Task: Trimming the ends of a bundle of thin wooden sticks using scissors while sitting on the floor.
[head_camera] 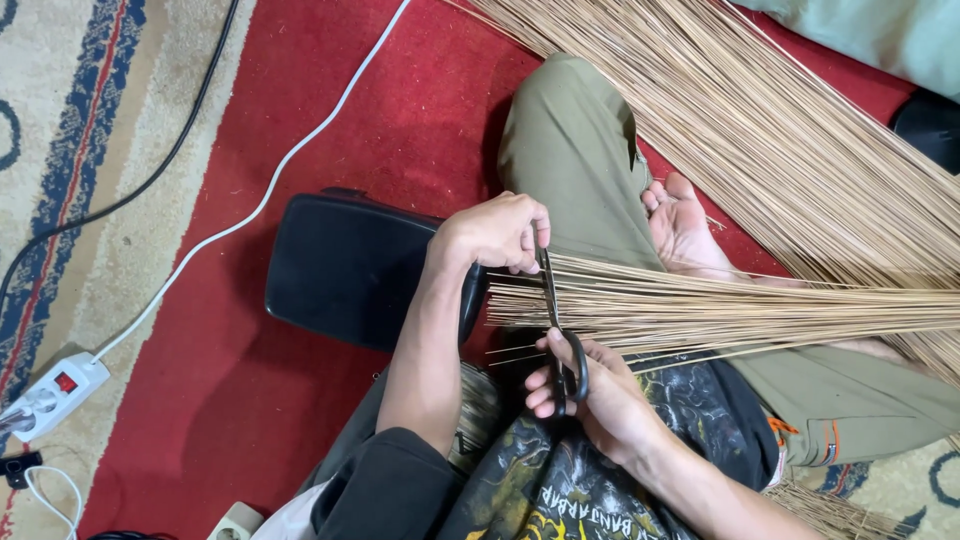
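Low in the frame's centre, the right hand (590, 385) grips black scissors (560, 330) (blades across the stick ends). Just above, the left hand (495, 232) is closed on the bundle of sticks (720, 305); beyond lies open red carpet (400, 120).

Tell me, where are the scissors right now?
The black scissors are low in the middle of the head view, in the right hand, blades across the bundle of thin sticks beside the left hand.

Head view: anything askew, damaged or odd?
Nothing damaged. The stick bundle has ragged cut ends, a few thin sticks poking out past the scissors beside the black case. Bits of fibre litter the red carpet.
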